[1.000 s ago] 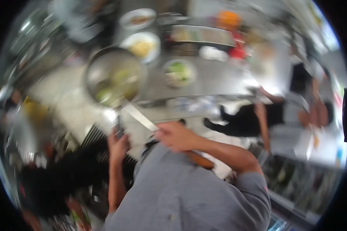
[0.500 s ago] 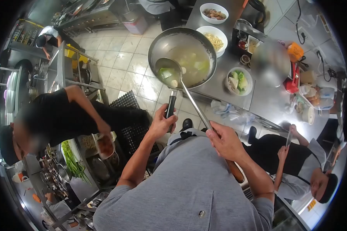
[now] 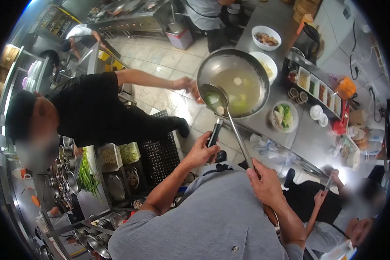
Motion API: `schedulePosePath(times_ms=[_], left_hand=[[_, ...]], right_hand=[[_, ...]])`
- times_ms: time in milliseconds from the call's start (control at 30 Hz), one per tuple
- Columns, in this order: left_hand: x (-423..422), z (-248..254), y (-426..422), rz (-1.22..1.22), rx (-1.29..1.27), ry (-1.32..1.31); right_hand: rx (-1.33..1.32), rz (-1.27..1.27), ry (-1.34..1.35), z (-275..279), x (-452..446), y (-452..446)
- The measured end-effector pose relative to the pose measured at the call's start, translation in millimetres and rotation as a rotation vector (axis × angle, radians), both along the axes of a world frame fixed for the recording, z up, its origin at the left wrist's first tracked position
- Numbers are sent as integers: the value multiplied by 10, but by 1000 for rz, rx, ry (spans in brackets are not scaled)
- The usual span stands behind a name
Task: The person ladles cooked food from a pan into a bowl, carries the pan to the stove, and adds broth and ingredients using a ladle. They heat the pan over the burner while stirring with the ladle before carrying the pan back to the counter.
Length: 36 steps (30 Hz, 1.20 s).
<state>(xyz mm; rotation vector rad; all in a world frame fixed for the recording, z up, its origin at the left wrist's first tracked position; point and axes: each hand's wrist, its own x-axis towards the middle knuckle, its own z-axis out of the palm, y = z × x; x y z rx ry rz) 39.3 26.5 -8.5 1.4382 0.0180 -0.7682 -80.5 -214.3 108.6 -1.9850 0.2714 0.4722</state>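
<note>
My left hand (image 3: 202, 150) is wrapped round the black handle of a steel wok (image 3: 258, 80) that holds broth with green and pale pieces. In my right hand (image 3: 263, 181) is the long handle of a ladle (image 3: 239, 138); its bowl rests inside the wok at the near left, with a green piece and a round pale piece in it. Just right of the wok, on the steel counter (image 3: 302, 125), stands a bowl of leafy greens (image 3: 284, 117). Behind the wok's right rim, a bowl of noodles (image 3: 266, 65) is partly hidden.
A bowl of brown pieces (image 3: 266, 39) stands at the back, beside a seasoning tray (image 3: 318, 89) and a red object (image 3: 341, 121). On the left a co-worker in black (image 3: 91, 104) reaches toward the wok. Another co-worker holds a blade at right (image 3: 328, 183).
The wok and ladle appear further right in the view, still in my hands. The left co-worker's arm has swung out toward the wok's left side, and that person stands closer.
</note>
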Motion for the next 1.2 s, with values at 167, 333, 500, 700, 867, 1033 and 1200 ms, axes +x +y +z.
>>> schedulePosePath(times_ms=[167,333,500,700,867,1033,1200], left_hand=[[-76,54,-96,-22,10,11],[-91,133,-139,-75,27,-15],[-139,169,-146,-126,24,-5],[-162,191,-188,-171,24,5],[-142,154,-250,-148,7,-13],[-103,170,-164,-137,8,-28],[-42,179,-90,-124,52,-41]], right_hand=[[-42,-11,-59,59,-126,-78],[296,-116,149,182,-161,-217],[746,-343,270,186,-160,-356],[1024,-478,230,165,-294,-479],[984,-635,100,318,-597,-695],[644,-824,-3,218,-864,-813],[249,-735,22,-561,-871,-879]])
